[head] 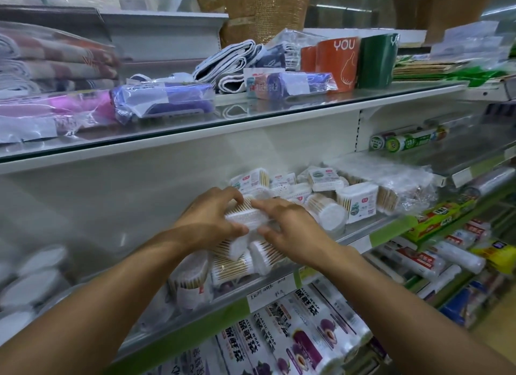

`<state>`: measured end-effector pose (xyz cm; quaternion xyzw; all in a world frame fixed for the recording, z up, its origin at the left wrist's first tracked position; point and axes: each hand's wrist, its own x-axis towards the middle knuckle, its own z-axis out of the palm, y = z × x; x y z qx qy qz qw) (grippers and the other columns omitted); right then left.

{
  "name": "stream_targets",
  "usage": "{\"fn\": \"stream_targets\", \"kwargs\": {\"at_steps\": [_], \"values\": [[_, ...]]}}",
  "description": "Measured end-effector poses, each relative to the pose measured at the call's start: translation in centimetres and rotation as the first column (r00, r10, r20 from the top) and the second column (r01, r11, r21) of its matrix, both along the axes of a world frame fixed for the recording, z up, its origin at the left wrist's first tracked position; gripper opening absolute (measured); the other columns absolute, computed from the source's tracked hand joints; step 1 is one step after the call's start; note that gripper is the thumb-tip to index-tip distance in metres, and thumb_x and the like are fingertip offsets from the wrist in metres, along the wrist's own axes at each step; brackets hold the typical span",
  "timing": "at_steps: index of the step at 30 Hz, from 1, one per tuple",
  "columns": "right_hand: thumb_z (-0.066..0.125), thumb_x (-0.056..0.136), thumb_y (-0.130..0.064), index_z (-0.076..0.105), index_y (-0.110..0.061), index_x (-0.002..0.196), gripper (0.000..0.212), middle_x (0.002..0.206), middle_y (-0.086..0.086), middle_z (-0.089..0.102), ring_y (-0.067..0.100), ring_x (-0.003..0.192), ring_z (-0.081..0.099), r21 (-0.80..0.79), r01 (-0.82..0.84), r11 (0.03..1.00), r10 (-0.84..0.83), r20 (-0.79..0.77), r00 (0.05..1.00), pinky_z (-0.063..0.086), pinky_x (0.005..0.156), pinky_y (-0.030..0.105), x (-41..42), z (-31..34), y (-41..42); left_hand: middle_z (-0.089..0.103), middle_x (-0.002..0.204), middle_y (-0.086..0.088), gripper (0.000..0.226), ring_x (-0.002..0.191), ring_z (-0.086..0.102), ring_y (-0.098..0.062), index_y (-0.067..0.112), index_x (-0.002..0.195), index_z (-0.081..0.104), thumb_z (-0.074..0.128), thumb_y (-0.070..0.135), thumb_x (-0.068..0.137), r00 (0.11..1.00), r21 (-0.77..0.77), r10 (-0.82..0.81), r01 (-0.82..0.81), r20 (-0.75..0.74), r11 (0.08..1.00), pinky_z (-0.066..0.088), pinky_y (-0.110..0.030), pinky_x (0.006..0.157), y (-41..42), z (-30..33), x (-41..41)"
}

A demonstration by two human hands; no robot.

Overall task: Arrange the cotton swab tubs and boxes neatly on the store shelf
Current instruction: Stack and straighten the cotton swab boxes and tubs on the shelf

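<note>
A clear plastic tub of wooden-stick cotton swabs (245, 214) is held between both hands above the middle shelf (360, 233), a white shelf with a green front strip. Through its wall show pale wooden sticks packed side by side, with white cotton tips massed at the ends. The tub lies on its side, and its long axis appears to run roughly along the shelf's front edge; blur hides its exact outline.

The left hand (212, 218) grips the tub's left end, fingers curled over the top and thumb underneath. The right hand (290, 230) holds the right end, index finger stretched along the top and thumb pressed at the lower side. The tub sits between the two palms, its middle left bare.

Directly below the held tub, near the shelf's front edge, more clear tubs of swabs (243, 263) lie tumbled on their sides, sticks pointing in different directions. Further back and to the right, small white rectangular boxes of swabs (357, 204) stand and lean against one another, with a round tub (328, 212) tipped beside them. Clear bags of swabs (402, 190) lie toward the shelf's right end.
</note>
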<state>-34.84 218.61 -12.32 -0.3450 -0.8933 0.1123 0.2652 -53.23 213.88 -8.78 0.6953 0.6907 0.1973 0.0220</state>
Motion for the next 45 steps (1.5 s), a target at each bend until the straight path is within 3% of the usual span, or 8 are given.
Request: {"fn": "stream_targets", "kwargs": {"at_steps": [4,13,19,27,30,34,38,45], "values": [[0.062,0.092,-0.026,0.044,-0.025,0.142,0.053,0.141,0.001,0.051,0.015,0.122,0.051,0.000,0.000,1.000,0.000,-0.064,0.998,0.040,0.103,0.026,-0.1,-0.1,0.0,0.052,0.111,0.005,0.054,0.101,0.050,-0.015,0.036,0.119,0.051,0.078,0.047,0.073,1.000,-0.020,-0.010,0.010,-0.026,1.000,0.041,-0.030,0.080,0.4,0.1,-0.1],[0.060,0.093,-0.036,0.037,-0.028,0.146,0.059,0.152,-0.001,0.037,0.018,0.137,0.038,0.038,-0.030,0.999,0.030,-0.018,0.999,0.032,0.111,0.031,-0.8,-0.3,0.9,0.051,0.117,0.005,0.067,0.106,0.049,-0.015,0.035,0.128,0.049,0.077,0.052,0.071,0.999,-0.019,-0.012,0.012,-0.038,1.000,0.043,-0.032,0.088,0.7,0.2,-0.4],[0.055,0.096,-0.028,0.047,-0.027,0.140,0.044,0.133,-0.001,0.057,0.009,0.103,0.058,-0.147,0.086,0.985,-0.136,-0.374,0.917,0.048,0.093,0.028,1.6,2.2,2.8,0.054,0.115,0.005,0.067,0.101,0.054,-0.016,0.035,0.125,0.053,0.081,0.050,0.065,0.999,0.056,0.020,-0.022,0.039,0.998,0.048,-0.034,0.084,0.6,1.5,-1.1],[0.059,0.095,-0.023,0.055,-0.020,0.134,0.039,0.127,-0.003,0.063,0.011,0.103,0.060,-0.158,0.243,0.957,-0.287,-0.401,0.870,0.047,0.091,0.026,4.7,2.1,5.2,0.054,0.116,0.005,0.061,0.100,0.055,-0.015,0.035,0.122,0.057,0.081,0.047,0.068,0.984,0.159,0.063,-0.089,0.164,0.983,0.044,-0.030,0.079,0.7,2.4,-1.2],[0.061,0.093,-0.022,0.058,-0.022,0.131,0.038,0.123,0.000,0.066,0.016,0.103,0.063,-0.167,0.309,0.936,-0.348,-0.317,0.882,0.052,0.094,0.037,5.4,1.4,5.8,0.055,0.116,0.004,0.059,0.100,0.056,-0.016,0.035,0.121,0.058,0.082,0.045,0.068,0.978,0.161,0.053,-0.087,0.202,0.983,0.047,-0.031,0.081,0.7,2.3,-0.8],[0.063,0.090,-0.033,0.055,-0.030,0.132,0.042,0.128,0.000,0.061,0.019,0.102,0.062,-0.147,0.318,0.937,-0.323,-0.014,0.946,0.054,0.087,0.040,5.4,0.0,5.5,0.055,0.115,0.003,0.059,0.102,0.055,-0.018,0.035,0.122,0.058,0.081,0.045,0.069,0.980,0.132,0.033,-0.059,0.194,0.990,0.048,-0.035,0.087,0.7,1.7,0.0],[0.055,0.089,-0.056,0.047,-0.037,0.138,0.053,0.138,-0.003,0.053,0.022,0.125,0.045,-0.021,0.338,0.941,-0.327,0.202,0.923,0.038,0.102,0.036,4.7,-0.7,5.2,0.053,0.114,0.005,0.057,0.100,0.054,-0.015,0.036,0.122,0.056,0.080,0.045,0.071,0.980,0.113,0.026,-0.049,0.197,0.992,0.048,-0.033,0.082,0.5,1.3,0.0],[0.044,0.088,-0.064,0.035,-0.038,0.142,0.060,0.144,-0.002,0.044,0.021,0.131,0.035,0.057,0.337,0.940,-0.332,0.392,0.858,0.029,0.104,0.040,3.9,-0.4,4.9,0.050,0.111,0.012,0.055,0.101,0.050,-0.010,0.044,0.117,0.054,0.076,0.053,0.068,0.990,0.024,-0.019,0.015,0.139,1.000,0.046,-0.032,0.085,-0.3,0.4,-1.0]]}}
